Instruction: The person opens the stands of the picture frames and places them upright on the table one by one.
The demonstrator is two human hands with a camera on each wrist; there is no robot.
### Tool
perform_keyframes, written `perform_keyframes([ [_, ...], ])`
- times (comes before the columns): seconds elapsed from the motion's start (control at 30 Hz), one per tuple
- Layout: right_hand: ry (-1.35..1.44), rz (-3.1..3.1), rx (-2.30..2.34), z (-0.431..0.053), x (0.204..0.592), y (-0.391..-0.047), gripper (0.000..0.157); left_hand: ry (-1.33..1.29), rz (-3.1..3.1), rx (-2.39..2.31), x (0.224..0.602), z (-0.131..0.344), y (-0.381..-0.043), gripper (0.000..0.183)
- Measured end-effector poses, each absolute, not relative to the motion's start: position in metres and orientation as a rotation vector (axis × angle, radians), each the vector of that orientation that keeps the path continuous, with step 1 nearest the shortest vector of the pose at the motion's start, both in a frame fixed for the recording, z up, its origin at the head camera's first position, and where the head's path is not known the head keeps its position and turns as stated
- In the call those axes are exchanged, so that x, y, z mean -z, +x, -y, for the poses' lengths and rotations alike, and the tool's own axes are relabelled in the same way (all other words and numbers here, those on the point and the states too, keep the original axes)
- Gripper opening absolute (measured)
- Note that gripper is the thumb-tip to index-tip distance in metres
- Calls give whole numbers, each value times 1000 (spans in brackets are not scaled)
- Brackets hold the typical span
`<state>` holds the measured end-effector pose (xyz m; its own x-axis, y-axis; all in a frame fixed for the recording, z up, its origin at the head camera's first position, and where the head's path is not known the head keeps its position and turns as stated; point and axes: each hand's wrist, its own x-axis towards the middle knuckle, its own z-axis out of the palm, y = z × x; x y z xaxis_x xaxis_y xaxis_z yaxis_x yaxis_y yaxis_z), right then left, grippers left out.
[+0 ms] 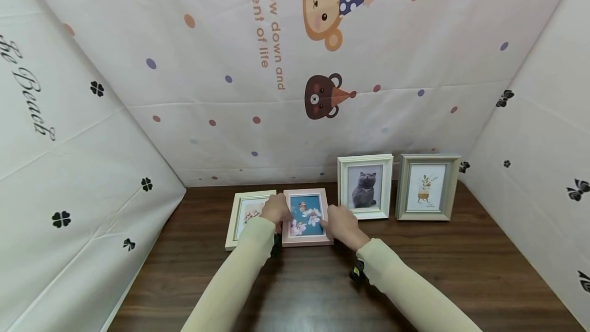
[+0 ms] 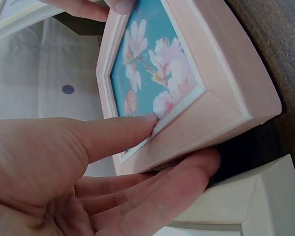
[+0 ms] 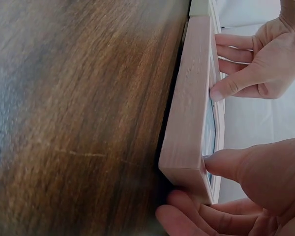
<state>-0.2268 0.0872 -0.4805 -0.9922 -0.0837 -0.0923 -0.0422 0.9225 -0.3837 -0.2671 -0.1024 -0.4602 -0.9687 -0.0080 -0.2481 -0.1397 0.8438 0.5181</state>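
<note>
Both hands hold a pink picture frame with a blue flower picture, lying face up at the back of the table. My left hand grips its left side, thumb on the front edge and fingers along the outer side, as the left wrist view shows. On the opposite side, my right hand pinches the frame, its thumb at the front and fingers by the outer edge in the right wrist view. Just left lies a cream picture frame, partly covered by the left hand and sleeve.
A white frame with a cat picture stands upright right of the pink one. Beyond it stands a grey-green frame with a plant picture. Printed white cloth rises behind the dark wooden table and along both sides.
</note>
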Motion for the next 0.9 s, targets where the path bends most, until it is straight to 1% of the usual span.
perform_keyframes([
  [0.17,-113,-2967,578,-86,478,-227,44,-125,-2790,-802,461,103,-269,51],
  [0.3,-134,-2963,584,-87,477,-227,50,-129,-2782,-808,461,103,-268,51],
  [0.6,-168,-2971,623,-87,480,-226,50,-139,-2781,-815,464,104,-267,52],
  [0.9,-157,-2967,625,-85,480,-227,47,-124,-2813,-762,463,101,-264,48],
])
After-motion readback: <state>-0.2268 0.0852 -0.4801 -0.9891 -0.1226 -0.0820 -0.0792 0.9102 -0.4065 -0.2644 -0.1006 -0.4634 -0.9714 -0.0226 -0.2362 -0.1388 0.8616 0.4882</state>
